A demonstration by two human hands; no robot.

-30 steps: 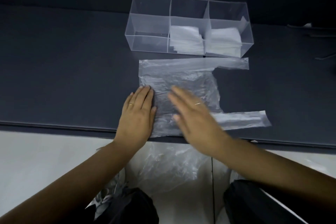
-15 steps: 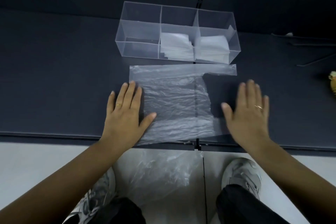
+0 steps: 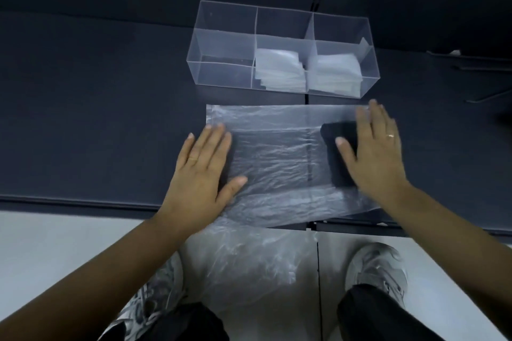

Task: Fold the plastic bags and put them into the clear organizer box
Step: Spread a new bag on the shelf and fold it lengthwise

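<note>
A clear plastic bag (image 3: 277,158) lies flat on the dark table (image 3: 97,119), its handles pointing right. My left hand (image 3: 202,171) presses flat on the bag's left edge with fingers straight. My right hand (image 3: 374,152) lies flat over the handle end at the right, fingers spread. Just beyond the bag stands the clear organizer box (image 3: 221,47) with three compartments. Folded bags (image 3: 279,69) fill the middle one and more folded bags (image 3: 335,72) fill the right one; the left compartment holds nothing.
A heap of loose plastic bags (image 3: 249,266) lies on the pale floor below the table's front edge, between my shoes (image 3: 376,266). Thin dark rods (image 3: 484,69) lie on the table at the far right.
My right hand swept rightward across the bag, from its middle to the handle end, then moved up toward the far handle. The left hand stayed pressed on the left edge.
</note>
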